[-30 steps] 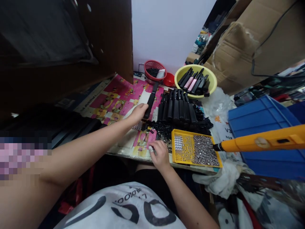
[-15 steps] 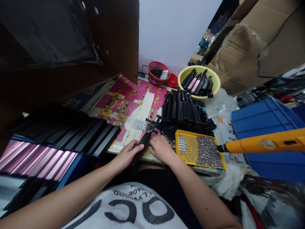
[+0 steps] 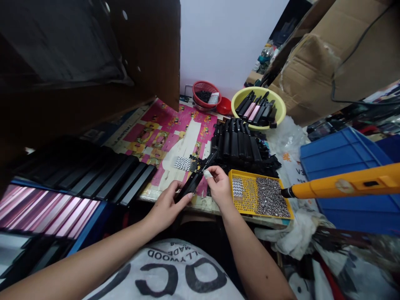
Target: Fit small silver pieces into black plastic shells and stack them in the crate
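A long, narrow black plastic handle-shaped part [image 3: 194,180] slants away from me over the table's near edge. My left hand [image 3: 170,203] is closed around its near end, with the thumb along one side. By the part's right side, my right hand [image 3: 219,187] has thumb and forefinger pinched together. White wrapping shows at the tip of that thumb; anything tiny between the fingers cannot be made out. Just beyond the part lie a sheet of small silvery pieces [image 3: 182,163] and some small black bits.
At right is a yellow tray [image 3: 230,183] of screws, with a yellow electric screwdriver [image 3: 331,184] above its right edge. Black handles [image 3: 239,141] lie behind it. A yellow basin [image 3: 283,109] and red basket [image 3: 196,89] stand farther back. Black and pink casings [image 3: 75,216] line the left.
My right hand has lifted from beside the part's lower end to its upper right side, fingers now pinched. The black part has turned in my left hand, showing its inner side.
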Tool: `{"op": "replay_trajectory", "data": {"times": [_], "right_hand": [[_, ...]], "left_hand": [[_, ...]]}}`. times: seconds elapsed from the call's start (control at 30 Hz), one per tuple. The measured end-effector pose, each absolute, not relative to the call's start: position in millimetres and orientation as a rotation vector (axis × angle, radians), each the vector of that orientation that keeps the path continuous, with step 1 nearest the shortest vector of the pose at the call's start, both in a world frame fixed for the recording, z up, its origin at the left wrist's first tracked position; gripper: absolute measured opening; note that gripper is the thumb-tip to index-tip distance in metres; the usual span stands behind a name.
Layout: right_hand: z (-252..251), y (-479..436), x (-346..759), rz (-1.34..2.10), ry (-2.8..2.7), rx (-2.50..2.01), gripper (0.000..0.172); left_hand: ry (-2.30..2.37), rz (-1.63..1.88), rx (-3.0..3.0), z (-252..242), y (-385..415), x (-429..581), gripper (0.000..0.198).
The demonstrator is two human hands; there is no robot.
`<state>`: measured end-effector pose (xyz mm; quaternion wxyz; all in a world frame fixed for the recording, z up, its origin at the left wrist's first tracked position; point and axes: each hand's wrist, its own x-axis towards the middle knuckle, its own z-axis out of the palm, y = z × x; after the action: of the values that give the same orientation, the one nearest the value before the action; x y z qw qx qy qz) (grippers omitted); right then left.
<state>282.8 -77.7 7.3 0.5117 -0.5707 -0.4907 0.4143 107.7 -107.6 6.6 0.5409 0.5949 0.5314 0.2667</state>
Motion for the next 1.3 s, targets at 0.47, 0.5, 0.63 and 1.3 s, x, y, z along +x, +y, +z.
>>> {"op": "replay_trajectory", "data": {"times": [0.47,0.5,0.63,1.3], "right_hand": [[2.1,-90.2,278.3,1.633,-0.668,-0.871,0.032],[1.8,-91.7,275.8,1.617,-0.666,-0.875,0.032],[-0.3,-95.5,265.5,1.507,-0.667,-0.984,0.034],[25.0,-84.4,256.5,1.916,-1.122,-0.946,0.059]], "left_hand": [[1.15,0.567,1.754,28.8,-109.5,96.7,0.026],[1.158,0.558,1.741,30.1,-109.1,96.6,0.027],[1.137,0.479,1.475,30.6,-109.5,96.7,0.036],[0.932,0.443,1.748,48.6,-118.6,88.4,0.046]]}}
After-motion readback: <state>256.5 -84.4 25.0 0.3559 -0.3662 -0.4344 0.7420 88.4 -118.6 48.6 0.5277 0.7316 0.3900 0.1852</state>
